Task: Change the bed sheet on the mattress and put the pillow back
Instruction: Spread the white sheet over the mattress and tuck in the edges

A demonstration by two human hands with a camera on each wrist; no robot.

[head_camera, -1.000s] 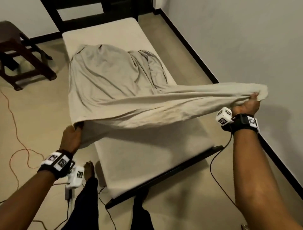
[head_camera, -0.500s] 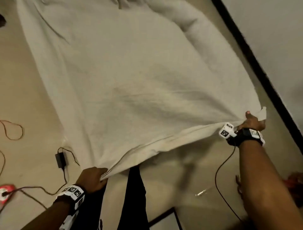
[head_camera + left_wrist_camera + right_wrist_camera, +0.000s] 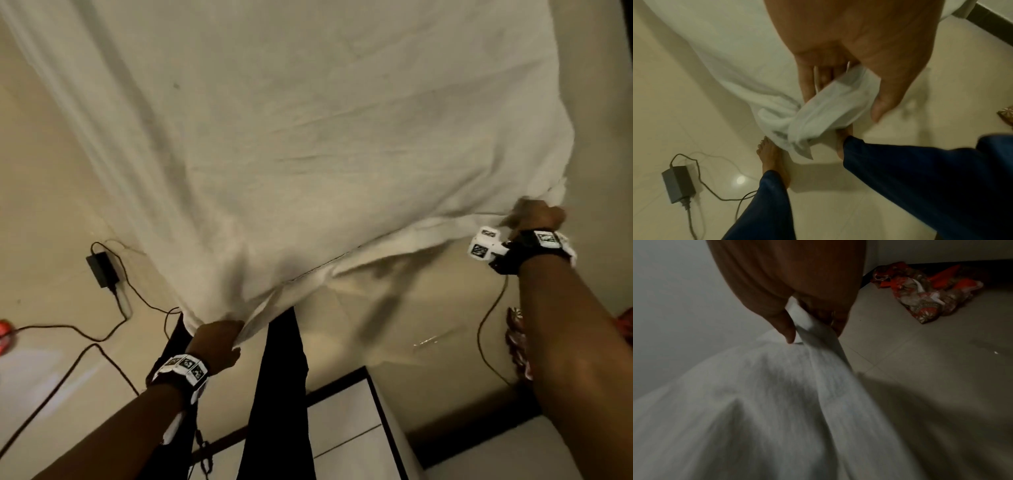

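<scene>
Over tiled floor, both hands, left and right, grip corners of the spread bed sheet.

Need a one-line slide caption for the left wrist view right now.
Left hand grips a bunched corner of the white bed sheet above bare feet, a power adapter on the tiled floor.

Bed sheet in my hands: pale matt woven cloth, soft, creased, thicker folded hem at its near edge. Floor beneath the sheet: smooth glossy tile, reflects light. Power adapter left of the sheet: matt black plastic. Bundle right of the sheet: printed red cloth, crumpled.
</scene>
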